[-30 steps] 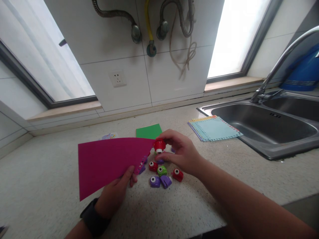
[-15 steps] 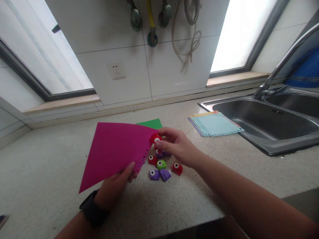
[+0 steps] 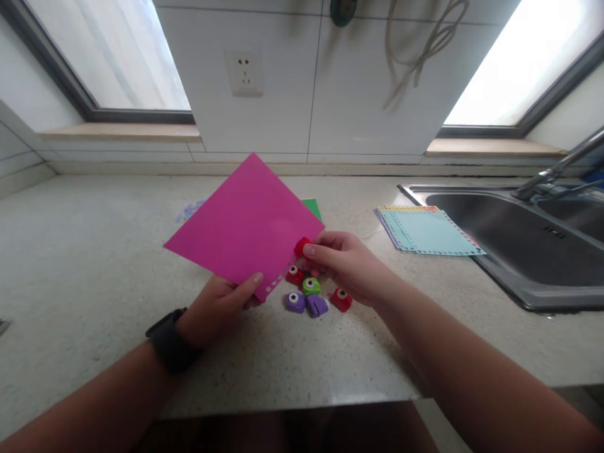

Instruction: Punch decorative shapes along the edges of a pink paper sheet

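Observation:
A magenta sheet of paper [image 3: 245,220] is held up above the counter, tilted, with a row of small punched shapes along its lower right edge. My left hand [image 3: 231,296] pinches its bottom corner, thumb on top. At the same edge, near the right corner, my right hand [image 3: 346,261] grips a red craft punch [image 3: 302,246] between thumb and fingers, the thumb pressing on it. Beneath lie more punches: a red one [image 3: 295,275], a green one [image 3: 311,287], two purple ones [image 3: 295,302] and another red one [image 3: 341,299].
A green sheet [image 3: 312,206] shows partly behind the magenta paper. To the right, a stack of edge-punched sheets [image 3: 429,231] lies beside the steel sink [image 3: 500,296]. A bluish patterned item [image 3: 189,211] peeks out at the left. The tiled wall has a socket [image 3: 244,73].
My view has tilted down. The magenta sheet has turned, its far corner now pointing up toward the wall. My right thumb has moved onto the top of the red punch at the edge.

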Demonstrator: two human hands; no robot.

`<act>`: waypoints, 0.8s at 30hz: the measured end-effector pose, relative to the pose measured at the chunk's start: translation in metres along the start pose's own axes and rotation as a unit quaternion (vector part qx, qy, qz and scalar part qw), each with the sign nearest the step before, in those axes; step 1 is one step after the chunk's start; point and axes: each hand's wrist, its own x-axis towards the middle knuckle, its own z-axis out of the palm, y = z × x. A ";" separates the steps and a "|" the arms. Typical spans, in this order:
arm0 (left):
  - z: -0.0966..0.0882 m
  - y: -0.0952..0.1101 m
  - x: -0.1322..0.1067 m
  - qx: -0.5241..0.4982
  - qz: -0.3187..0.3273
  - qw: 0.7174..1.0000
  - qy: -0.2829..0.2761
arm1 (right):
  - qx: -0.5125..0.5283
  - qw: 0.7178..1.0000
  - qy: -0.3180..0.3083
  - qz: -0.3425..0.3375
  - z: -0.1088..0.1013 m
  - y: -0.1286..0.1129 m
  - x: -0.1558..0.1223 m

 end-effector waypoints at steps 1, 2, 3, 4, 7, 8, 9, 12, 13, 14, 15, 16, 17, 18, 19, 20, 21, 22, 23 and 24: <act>0.000 -0.001 0.000 -0.002 0.001 1.000 -0.003 | -0.006 1.000 0.005 0.003 0.001 0.000 0.000; 0.000 -0.001 0.000 -0.004 0.002 1.000 -0.003 | -0.010 1.000 0.010 0.006 0.002 -0.001 0.000; 0.000 -0.002 0.000 -0.008 -0.001 1.000 -0.001 | -0.011 1.000 0.013 0.010 0.003 -0.001 0.000; 0.000 -0.002 0.001 -0.013 -0.007 1.000 0.001 | -0.009 1.000 0.016 0.014 0.005 -0.002 0.000; 0.000 -0.002 0.001 -0.029 -0.036 0.999 0.001 | 0.003 0.999 0.020 0.027 0.008 0.000 0.000; 0.000 -0.002 0.002 -0.034 -0.040 0.999 -0.001 | 0.003 0.999 0.019 0.028 0.008 0.001 0.001; 0.000 -0.002 0.002 -0.039 -0.040 0.998 -0.004 | 0.001 1.000 0.017 0.026 0.008 0.001 0.001; 0.000 -0.003 0.002 -0.054 -0.022 0.998 -0.007 | -0.010 1.000 0.008 0.009 0.008 0.004 0.001; 0.000 -0.003 0.001 -0.057 -0.016 0.998 -0.010 | -0.012 1.000 0.004 0.005 0.008 0.004 0.001; 0.000 -0.004 0.001 -0.058 -0.012 0.998 -0.012 | -0.014 1.000 -0.001 0.001 0.008 0.005 0.002; 0.000 -0.005 0.001 -0.054 -0.008 0.998 -0.014 | -0.014 1.000 -0.005 -0.002 0.008 0.005 0.002; 0.000 -0.006 0.001 -0.049 -0.004 0.999 -0.017 | -0.015 1.000 -0.010 -0.004 0.009 0.005 0.002; 0.000 -0.007 0.001 -0.043 0.001 0.999 -0.020 | -0.015 1.000 -0.013 -0.007 0.009 0.005 0.002; 0.000 -0.007 0.001 -0.038 0.005 0.999 -0.021 | -0.016 1.000 -0.016 -0.008 0.009 0.005 0.002; 0.000 -0.008 0.001 -0.036 0.008 0.999 -0.021 | -0.018 1.000 -0.017 -0.010 0.009 0.005 0.002; -0.001 -0.009 0.001 -0.034 0.009 0.999 -0.023 | -0.020 1.000 -0.019 -0.010 0.009 0.006 0.002; -0.001 -0.009 0.001 -0.034 0.009 0.999 -0.024 | -0.023 0.999 -0.019 -0.010 0.009 0.006 0.003; -0.001 -0.010 0.001 -0.034 0.009 0.999 -0.026 | -0.027 0.999 -0.020 -0.011 0.008 0.006 0.003; -0.001 -0.010 0.001 -0.034 0.008 0.999 -0.027 | -0.031 0.999 -0.021 -0.011 0.008 0.006 0.003; -0.001 -0.011 0.001 -0.035 0.008 0.999 -0.027 | -0.034 0.999 -0.022 -0.011 0.008 0.007 0.003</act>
